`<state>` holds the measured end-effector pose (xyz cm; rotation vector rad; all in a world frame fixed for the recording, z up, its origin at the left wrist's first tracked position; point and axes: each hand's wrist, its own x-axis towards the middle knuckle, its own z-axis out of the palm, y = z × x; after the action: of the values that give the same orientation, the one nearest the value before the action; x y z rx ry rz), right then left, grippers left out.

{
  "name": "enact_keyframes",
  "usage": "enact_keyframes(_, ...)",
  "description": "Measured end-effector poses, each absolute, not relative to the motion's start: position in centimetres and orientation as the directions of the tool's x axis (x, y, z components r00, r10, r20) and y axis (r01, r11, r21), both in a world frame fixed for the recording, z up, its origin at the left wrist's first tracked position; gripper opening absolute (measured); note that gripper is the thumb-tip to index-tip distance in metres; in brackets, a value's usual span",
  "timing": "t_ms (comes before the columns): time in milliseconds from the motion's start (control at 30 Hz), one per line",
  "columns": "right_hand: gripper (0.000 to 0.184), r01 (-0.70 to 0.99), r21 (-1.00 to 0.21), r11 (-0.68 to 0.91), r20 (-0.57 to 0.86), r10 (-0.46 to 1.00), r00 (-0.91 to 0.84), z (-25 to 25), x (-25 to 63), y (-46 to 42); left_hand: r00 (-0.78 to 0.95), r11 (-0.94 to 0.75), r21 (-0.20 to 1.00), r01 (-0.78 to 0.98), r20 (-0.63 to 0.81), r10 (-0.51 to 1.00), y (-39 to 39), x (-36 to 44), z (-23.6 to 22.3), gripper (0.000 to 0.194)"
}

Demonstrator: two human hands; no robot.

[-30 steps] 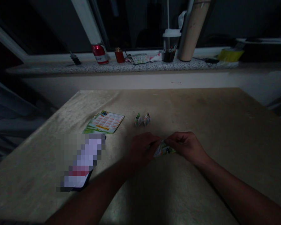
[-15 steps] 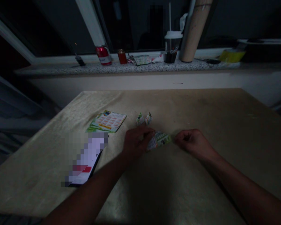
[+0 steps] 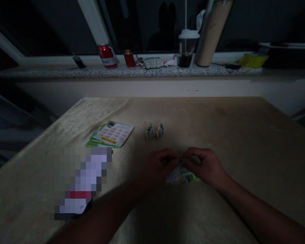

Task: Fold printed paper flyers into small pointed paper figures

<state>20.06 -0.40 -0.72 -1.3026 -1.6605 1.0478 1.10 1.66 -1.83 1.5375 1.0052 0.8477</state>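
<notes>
My left hand (image 3: 159, 166) and my right hand (image 3: 203, 166) meet over a small printed paper (image 3: 182, 175) that is partly folded, green and white. Both hands pinch its upper edge, fingers curled together. The paper hangs just above the beige table (image 3: 218, 135) near its middle. Two small folded paper pieces (image 3: 155, 131) stand on the table a short way beyond my hands. A stack of printed flyers (image 3: 111, 134) lies to the left of them.
A phone (image 3: 81, 183) with a lit screen lies at the left front of the table. On the stone window sill (image 3: 132, 71) behind stand a red can (image 3: 106, 56), a small red jar (image 3: 129, 58), a lidded drink cup (image 3: 187, 47) and a cardboard tube (image 3: 210, 34).
Half a second ago only my left hand held the paper, further from me. Now both hands pinch it again and it has come nearer to me.
</notes>
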Motion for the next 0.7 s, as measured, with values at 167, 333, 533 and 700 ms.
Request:
enact_keyframes(167, 0.014, 0.343, -0.935, 0.093, 0.04, 0.986, -0.159, -1.0, 19.6, -0.7, 0.453, -0.249, 0.939, 0.235, 0.121, 0.883, 2.0, 1.0, -1.6, 0.01)
enact_keyframes(333, 0.009, 0.38, -0.915, 0.137, 0.078, 0.983, -0.167, -0.6, 19.2, -1.2, 0.548, -0.481, 0.823, 0.302, 0.263, 0.794, 1.8, 0.8, -0.8, 0.01)
enact_keyframes(533, 0.007, 0.321, -0.946, 0.054, 0.027, 0.996, -0.089, -0.1, 19.1, -1.3, 0.537, -0.538, 0.81, 0.232, 0.354, 0.766, 1.6, 0.5, -0.5, 0.015)
enact_keyframes(700, 0.009, 0.217, -0.975, -0.057, -0.072, 0.995, -0.064, -0.6, 19.4, -0.9, 0.493, -0.429, 0.871, 0.238, 0.273, 0.826, 2.0, 0.4, -0.4, 0.014)
